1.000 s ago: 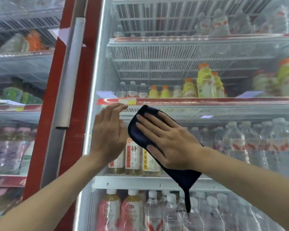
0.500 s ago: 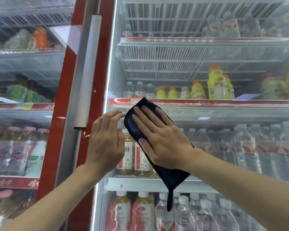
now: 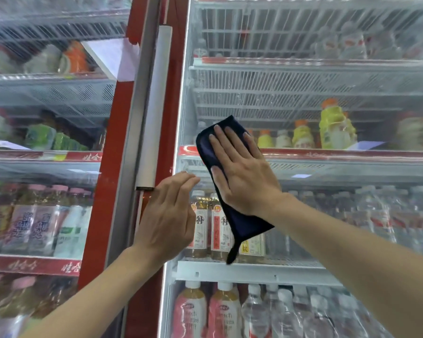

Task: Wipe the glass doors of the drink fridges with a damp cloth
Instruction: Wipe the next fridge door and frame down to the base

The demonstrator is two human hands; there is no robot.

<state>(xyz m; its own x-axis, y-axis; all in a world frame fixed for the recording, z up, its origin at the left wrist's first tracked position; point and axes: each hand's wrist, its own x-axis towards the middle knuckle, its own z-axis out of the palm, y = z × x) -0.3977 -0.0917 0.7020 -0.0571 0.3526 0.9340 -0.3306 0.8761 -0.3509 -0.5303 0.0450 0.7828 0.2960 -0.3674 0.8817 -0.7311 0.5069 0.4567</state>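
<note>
A dark blue cloth (image 3: 244, 225) lies flat against the glass door (image 3: 327, 98) of the right drink fridge, its lower corner hanging down. My right hand (image 3: 242, 172) presses on the cloth with straight, spread fingers, near the door's left edge at the middle shelf. My left hand (image 3: 167, 215) rests beside it on the door's left edge, fingers bent forward and holding nothing. The left fridge's glass door (image 3: 47, 98) looks hazy.
A long silver vertical handle (image 3: 154, 106) runs along the red frame (image 3: 108, 191) between the two fridges, just above my left hand. Shelves behind the glass hold several bottles. A white paper label (image 3: 112, 57) sticks to the left door.
My right hand has slid the cloth up the glass, from below the red shelf strip to across it. My left hand has stayed by the door's left edge, under the handle.
</note>
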